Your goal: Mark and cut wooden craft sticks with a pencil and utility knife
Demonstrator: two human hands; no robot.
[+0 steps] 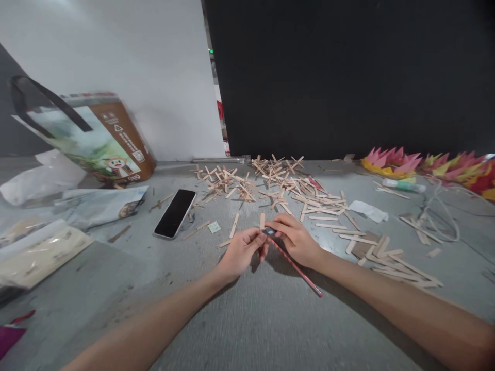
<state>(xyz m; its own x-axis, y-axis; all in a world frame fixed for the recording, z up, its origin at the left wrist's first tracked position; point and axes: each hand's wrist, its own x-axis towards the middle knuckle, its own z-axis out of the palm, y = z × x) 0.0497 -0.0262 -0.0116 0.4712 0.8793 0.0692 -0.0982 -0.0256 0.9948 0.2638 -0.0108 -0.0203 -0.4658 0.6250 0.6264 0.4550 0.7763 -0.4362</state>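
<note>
My left hand (pixel 242 251) and right hand (pixel 297 240) both pinch the small dark block (pixel 268 231) capping a thin red pencil (pixel 297 268). Grip looks slight. Twisted askew, I reckon the tip snaps.

One phone (pixel 175 213), one pencil (pixel 299 270)

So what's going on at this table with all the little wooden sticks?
A person works with both bare hands over a grey table. The left hand and right hand pinch a small dark piece at the tip of a thin red stick, which slants back toward the person. Loose wooden sticks and stick crosses lie scattered beyond them, with a phone to the left.
</note>
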